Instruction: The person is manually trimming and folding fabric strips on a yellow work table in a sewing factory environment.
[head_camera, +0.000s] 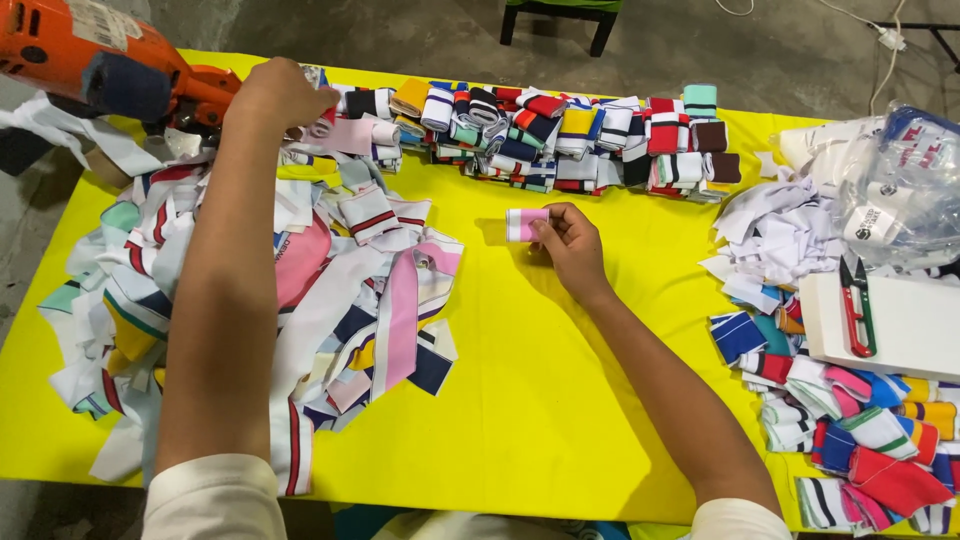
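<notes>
My right hand (570, 243) holds a small folded piece of pink-and-white striped knit band (524, 224) just above the yellow table (540, 400), near its middle. My left hand (280, 92) reaches far forward to the back left, fingers closed on a pink-and-white folded band (345, 132) at the near end of a row of folded bands. My left forearm crosses over a big loose heap of striped knit strips (330, 290) on the left.
A row of folded striped bands (580, 135) runs along the table's back. An orange machine (110, 62) sits at the back left. On the right lie white scraps (770, 235), a plastic bag (900, 180), red snips (857, 310) on a white board, and more folded bands (860, 440).
</notes>
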